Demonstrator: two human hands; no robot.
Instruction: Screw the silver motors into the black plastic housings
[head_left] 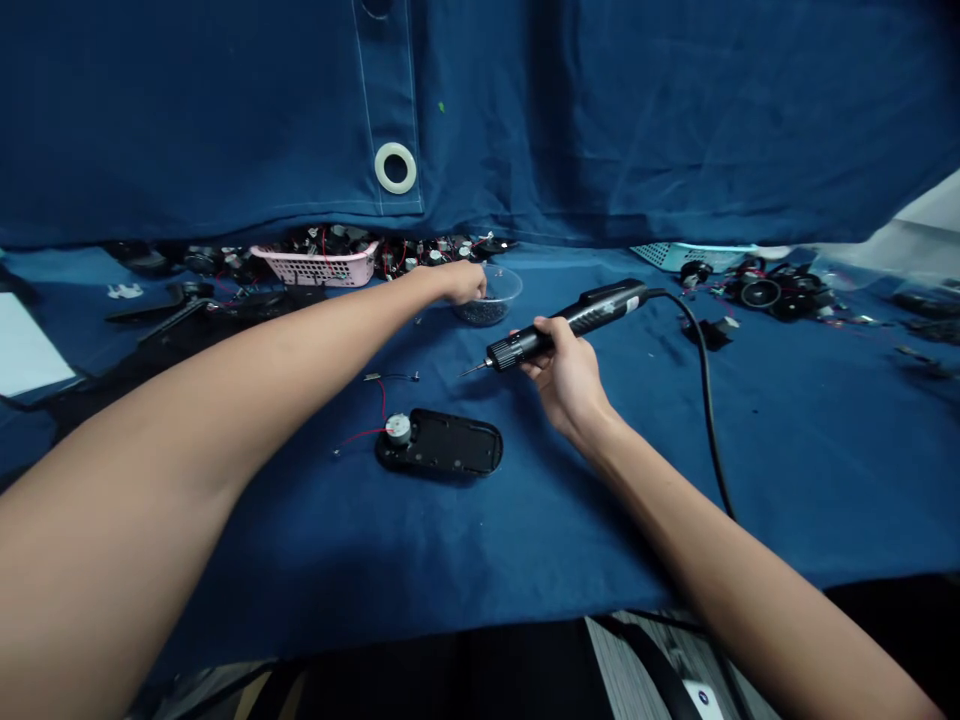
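Black cylindrical corded elec. screwdriver (600, 308) sits in R hand (566, 380), fingers closed round it. L hand (466, 284) dips into clear round plastic bowl (513, 291) w/ small dark pcs (484, 312); from here can't tell if fingers pinch any. Black oblong plastic housing (457, 445) w/ round silver motor (398, 429) lies b/w forearms, touching neither hand.

The corded screwdriver (592, 310) and wired motor (398, 430) suggest a workshop.

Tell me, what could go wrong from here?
The left hand dips into the clear bowl, which might tip and spill its small dark pieces. The corded screwdriver in the right hand has its bit exposed and could scratch something. The red wires trailing off the black casing may snag.
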